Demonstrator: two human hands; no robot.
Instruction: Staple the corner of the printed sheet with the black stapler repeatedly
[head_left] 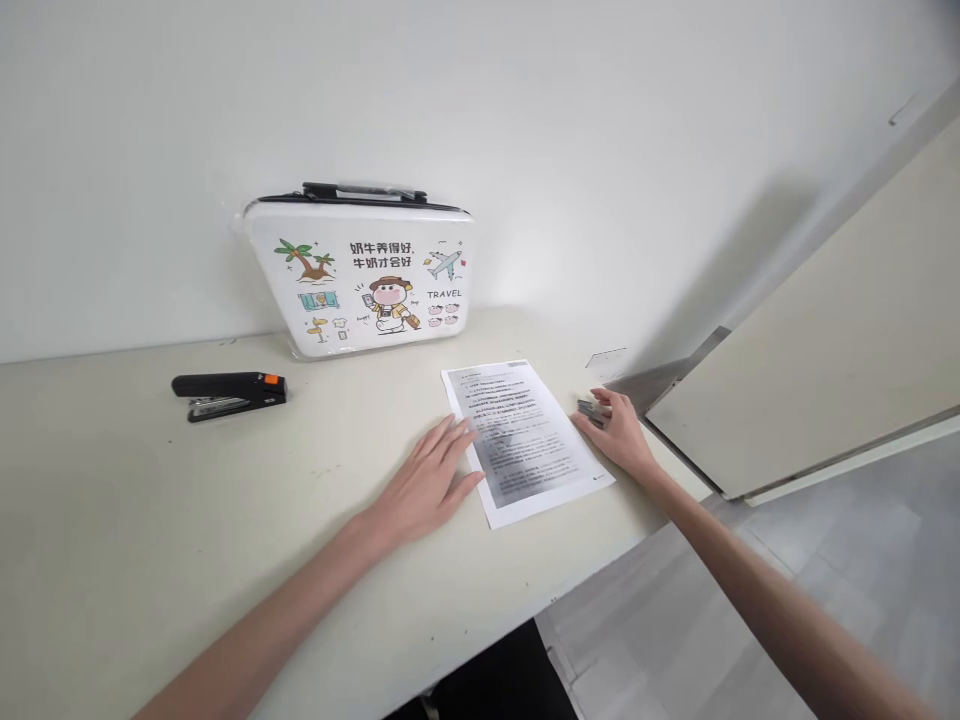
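Observation:
My left hand [427, 480] lies open on the table, its fingertips reaching the left edge of a printed sheet of paper [551, 495]. The sheet lies flat with dense dark text, greyer toward its lower part. At the sheet's right side, my right hand [616, 432] has its thumb and fingers closed around a small grey metal piece [591, 411] that looks like a strip of staples. Part of that piece is hidden by the fingers. Far to the left a black stapler [231, 393] with an orange button rests on its side.
A white cartoon-printed carry case [375, 275] with a black handle stands against the wall [525, 130]. The pale table [225, 520] ends at its front edge above a grey floor [660, 620]. A light panel [832, 330] stands at the right.

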